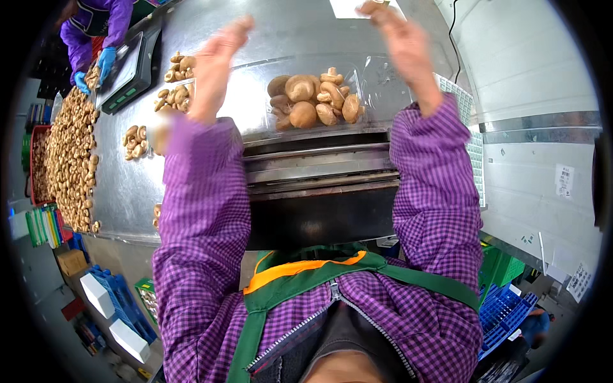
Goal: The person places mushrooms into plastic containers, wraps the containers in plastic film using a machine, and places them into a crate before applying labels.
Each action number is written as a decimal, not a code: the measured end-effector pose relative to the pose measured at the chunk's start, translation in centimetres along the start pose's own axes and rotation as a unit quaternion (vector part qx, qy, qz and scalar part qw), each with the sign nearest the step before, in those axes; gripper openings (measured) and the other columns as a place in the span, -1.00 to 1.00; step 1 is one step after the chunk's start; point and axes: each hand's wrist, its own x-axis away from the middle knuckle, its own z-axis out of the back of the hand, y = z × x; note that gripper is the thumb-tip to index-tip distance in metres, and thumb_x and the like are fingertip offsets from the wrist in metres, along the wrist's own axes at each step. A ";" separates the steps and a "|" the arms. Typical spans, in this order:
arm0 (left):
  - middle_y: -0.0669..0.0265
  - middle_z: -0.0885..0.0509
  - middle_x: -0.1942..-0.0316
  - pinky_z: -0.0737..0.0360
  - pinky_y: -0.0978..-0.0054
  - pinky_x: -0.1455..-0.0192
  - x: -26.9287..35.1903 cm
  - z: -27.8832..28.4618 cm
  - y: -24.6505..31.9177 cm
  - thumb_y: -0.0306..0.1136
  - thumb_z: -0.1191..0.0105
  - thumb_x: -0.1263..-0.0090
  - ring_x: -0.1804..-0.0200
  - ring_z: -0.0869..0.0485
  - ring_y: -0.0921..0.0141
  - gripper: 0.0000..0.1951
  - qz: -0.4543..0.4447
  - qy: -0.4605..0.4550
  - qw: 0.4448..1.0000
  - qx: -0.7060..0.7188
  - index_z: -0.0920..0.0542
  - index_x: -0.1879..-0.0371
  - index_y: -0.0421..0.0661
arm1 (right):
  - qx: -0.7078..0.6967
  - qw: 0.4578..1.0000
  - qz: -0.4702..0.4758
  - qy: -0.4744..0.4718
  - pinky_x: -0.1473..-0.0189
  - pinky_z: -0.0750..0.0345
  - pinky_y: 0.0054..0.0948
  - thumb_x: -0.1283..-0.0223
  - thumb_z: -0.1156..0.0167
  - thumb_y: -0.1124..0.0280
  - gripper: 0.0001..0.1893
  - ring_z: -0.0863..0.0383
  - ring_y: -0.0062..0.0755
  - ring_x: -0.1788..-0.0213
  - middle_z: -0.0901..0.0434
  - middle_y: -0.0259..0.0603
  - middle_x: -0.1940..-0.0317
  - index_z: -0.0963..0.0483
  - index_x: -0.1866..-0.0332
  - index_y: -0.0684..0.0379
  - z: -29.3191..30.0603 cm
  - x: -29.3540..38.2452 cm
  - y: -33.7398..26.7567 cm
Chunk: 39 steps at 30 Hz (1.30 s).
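Before me, shiitake mushrooms sit close together, caps and stems showing, on what looks like a clear tray. Transparent plastic film spreads around them over the wrapping machine. My left hand is raised left of the mushrooms, its fingers pointing away from me. On the other side, my right hand reaches toward the far edge of the view, its fingertips overlapping a white sheet. Motion blurs both hands, so I cannot tell whether either grips the film.
Small mushroom packs stand left of my arm. A large mushroom pile covers the steel table's left end. There a co-worker's blue-gloved hands hold mushrooms beside a scale. A label sheet lies right.
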 end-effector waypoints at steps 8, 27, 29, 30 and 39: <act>0.07 -0.44 -0.21 -0.46 0.38 -0.23 10.4 0.3 1.7 -0.12 0.15 -0.54 -0.22 -0.46 0.30 -0.50 0.406 -0.146 0.881 0.194 -0.32 -0.27 -0.26 | -0.108 0.935 -0.285 -0.182 0.13 -0.49 -0.53 -0.40 0.00 0.13 -0.58 -0.51 -0.56 0.17 -0.58 -0.25 0.19 -0.46 -0.04 0.32 -2.2 9.5 -1.1; 0.26 -0.61 0.04 -0.41 0.53 -0.13 32.2 0.8 2.9 -0.10 0.21 -0.58 0.00 -0.48 0.52 -0.52 0.494 -0.129 0.851 0.124 -0.49 -0.11 -0.33 | -0.069 0.838 -0.528 -0.122 0.52 -0.48 -0.50 -0.41 0.00 0.21 -0.65 -0.54 -0.58 0.56 -0.57 -0.20 0.58 -0.53 0.20 0.35 -7.1 28.6 -3.4; 0.37 -0.63 0.35 -0.49 0.59 0.15 34.1 0.3 2.7 -0.11 0.24 -0.58 0.27 -0.51 0.58 -0.53 0.454 -0.084 0.887 0.022 -0.54 -0.05 -0.33 | -0.035 0.894 -0.447 -0.005 0.42 -0.40 -0.55 -0.41 -0.01 0.28 -0.71 -0.42 -0.65 0.51 -0.58 -0.26 0.54 -0.55 0.17 0.32 -9.3 30.0 -2.0; 0.42 -0.58 0.45 -0.43 0.62 0.27 34.3 0.5 2.9 -0.11 0.23 -0.58 0.37 -0.46 0.62 -0.53 0.480 -0.064 0.875 0.020 -0.56 -0.01 -0.32 | -0.065 0.894 -0.442 0.020 0.37 -0.42 -0.56 -0.41 -0.01 0.32 -0.73 -0.45 -0.66 0.46 -0.60 -0.27 0.49 -0.55 0.16 0.33 -9.5 29.8 -1.6; 0.57 -0.33 0.75 -0.12 0.69 0.72 33.8 3.3 -0.6 -0.12 0.09 -0.53 0.76 -0.21 0.70 -0.64 0.611 0.055 0.788 0.057 -0.60 0.29 -0.18 | -0.057 0.869 -0.485 0.085 0.54 -0.26 -0.72 -0.37 -0.05 0.39 -0.78 -0.33 -0.81 0.58 -0.52 -0.52 0.54 -0.57 0.08 0.27 -5.2 33.1 -2.0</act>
